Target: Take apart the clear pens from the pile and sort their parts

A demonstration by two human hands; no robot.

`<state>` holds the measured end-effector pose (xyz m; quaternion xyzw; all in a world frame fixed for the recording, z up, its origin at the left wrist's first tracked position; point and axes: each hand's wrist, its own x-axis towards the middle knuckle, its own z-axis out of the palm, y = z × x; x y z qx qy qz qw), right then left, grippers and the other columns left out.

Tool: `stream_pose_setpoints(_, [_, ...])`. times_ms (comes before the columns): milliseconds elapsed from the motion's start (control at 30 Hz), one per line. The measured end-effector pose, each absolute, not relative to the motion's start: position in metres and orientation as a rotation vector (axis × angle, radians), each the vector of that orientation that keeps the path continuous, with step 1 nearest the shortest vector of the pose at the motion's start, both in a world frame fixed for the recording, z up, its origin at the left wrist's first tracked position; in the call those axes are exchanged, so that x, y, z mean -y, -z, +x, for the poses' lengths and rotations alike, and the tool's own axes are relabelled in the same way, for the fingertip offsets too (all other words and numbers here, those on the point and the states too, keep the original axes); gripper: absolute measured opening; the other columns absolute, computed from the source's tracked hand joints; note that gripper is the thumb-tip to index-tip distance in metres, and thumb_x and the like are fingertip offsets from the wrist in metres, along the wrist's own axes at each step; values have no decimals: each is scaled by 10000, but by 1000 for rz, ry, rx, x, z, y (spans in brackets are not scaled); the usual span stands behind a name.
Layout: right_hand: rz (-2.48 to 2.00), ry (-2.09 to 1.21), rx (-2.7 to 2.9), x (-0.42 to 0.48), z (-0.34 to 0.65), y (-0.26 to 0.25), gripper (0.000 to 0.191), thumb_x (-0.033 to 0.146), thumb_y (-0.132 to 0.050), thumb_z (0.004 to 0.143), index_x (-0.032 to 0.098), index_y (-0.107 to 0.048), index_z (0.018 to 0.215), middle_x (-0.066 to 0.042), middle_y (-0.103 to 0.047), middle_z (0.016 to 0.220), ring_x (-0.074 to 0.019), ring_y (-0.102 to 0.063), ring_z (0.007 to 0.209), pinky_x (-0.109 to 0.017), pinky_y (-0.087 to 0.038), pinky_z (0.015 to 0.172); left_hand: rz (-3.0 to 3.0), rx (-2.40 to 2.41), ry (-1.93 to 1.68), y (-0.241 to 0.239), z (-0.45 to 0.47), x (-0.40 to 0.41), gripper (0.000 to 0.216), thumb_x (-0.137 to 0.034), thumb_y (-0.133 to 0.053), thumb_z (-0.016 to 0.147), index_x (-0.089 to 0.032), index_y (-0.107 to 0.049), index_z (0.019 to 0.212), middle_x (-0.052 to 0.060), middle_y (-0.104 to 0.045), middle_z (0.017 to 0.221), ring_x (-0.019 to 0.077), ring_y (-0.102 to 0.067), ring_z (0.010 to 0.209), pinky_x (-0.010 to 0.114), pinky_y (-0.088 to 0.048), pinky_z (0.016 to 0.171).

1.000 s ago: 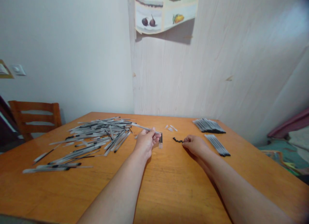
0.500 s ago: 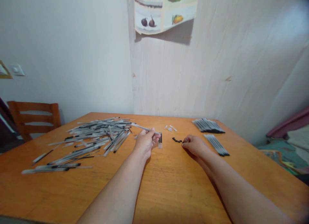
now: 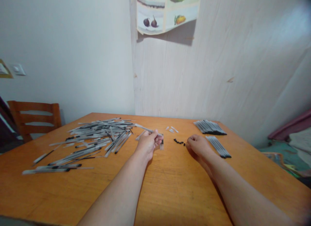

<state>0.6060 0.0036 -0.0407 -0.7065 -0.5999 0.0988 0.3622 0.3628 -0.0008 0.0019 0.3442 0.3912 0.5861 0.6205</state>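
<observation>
My left hand (image 3: 148, 144) is closed on a clear pen tube (image 3: 148, 131) that pokes out left and right of the fingers, held just above the wooden table (image 3: 170, 184). My right hand (image 3: 199, 144) rests on the table with its fingers curled; what they pinch, if anything, is hidden. A short row of small black caps (image 3: 179, 142) lies just left of my right hand. A small dark piece (image 3: 161, 142) stands by my left fingertips.
A big loose heap of clear and black pen tubes (image 3: 92, 138) covers the table's left. Two tidy bundles of pens (image 3: 210, 127) (image 3: 218, 146) lie at the right. A few clear bits (image 3: 172, 129) lie at the back. A wooden chair (image 3: 34, 117) stands far left.
My left hand has sunk slightly toward the table with the tube. My right hand has drawn a little to the right, away from the black caps.
</observation>
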Motion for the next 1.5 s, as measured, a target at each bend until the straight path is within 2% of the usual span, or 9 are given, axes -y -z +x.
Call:
stream_pose_setpoints(167, [-1630, -238, 1653, 9, 576, 20, 173, 278, -499, 797, 196, -631, 720, -36, -657, 710, -176, -579, 698, -259, -379, 618, 857, -908, -1264, 0, 366, 3, 91, -214, -603, 893, -146, -546, 874, 48, -671, 727, 103, -670, 635, 157, -509, 538])
stream_pose_setpoints(433, [-1326, -439, 1739, 30, 532, 18, 260, 378, -512, 868, 170, -659, 811, -23, -652, 722, -162, -571, 683, -259, -416, 631, 906, -911, -1180, 5, 373, 7, 110, -220, -638, 867, -139, -564, 875, 75, -688, 808, 105, -669, 648, 146, -489, 502])
stream_pose_setpoints(833, [-1378, -446, 1713, 32, 529, 20, 198, 324, -548, 825, 174, -643, 736, -16, -636, 677, -148, -551, 641, -263, -415, 627, 929, -893, -1161, 5, 371, 5, 126, -227, -642, 862, -133, -566, 828, 78, -695, 776, 94, -648, 597, 145, -475, 480])
stream_pose_setpoints(1267, [-1372, -358, 1813, 32, 541, 15, 137, 272, -533, 795, 189, -601, 709, 7, -599, 654, -140, -539, 631, -245, -364, 594, 684, -989, -1525, -10, 316, -24, 84, -195, -627, 854, -140, -570, 826, 50, -686, 731, 97, -654, 596, 158, -471, 501])
stream_pose_setpoints(1400, [-1539, -232, 1794, 35, 543, 10, 144, 277, -528, 797, 199, -573, 685, 9, -596, 630, -137, -533, 613, -242, -327, 570, 643, -1073, -1663, -13, 310, -26, 89, -194, -645, 823, -149, -568, 831, 19, -662, 700, 91, -640, 579, 158, -454, 491])
stream_pose_setpoints(1500, [-1750, -115, 1748, 40, 540, 4, 165, 292, -513, 814, 204, -573, 687, -8, -616, 626, -147, -538, 614, -252, -286, 552, 708, -1109, -1640, -9, 314, -26, 117, -227, -658, 808, -147, -572, 815, 19, -653, 690, 92, -627, 572, 161, -442, 486])
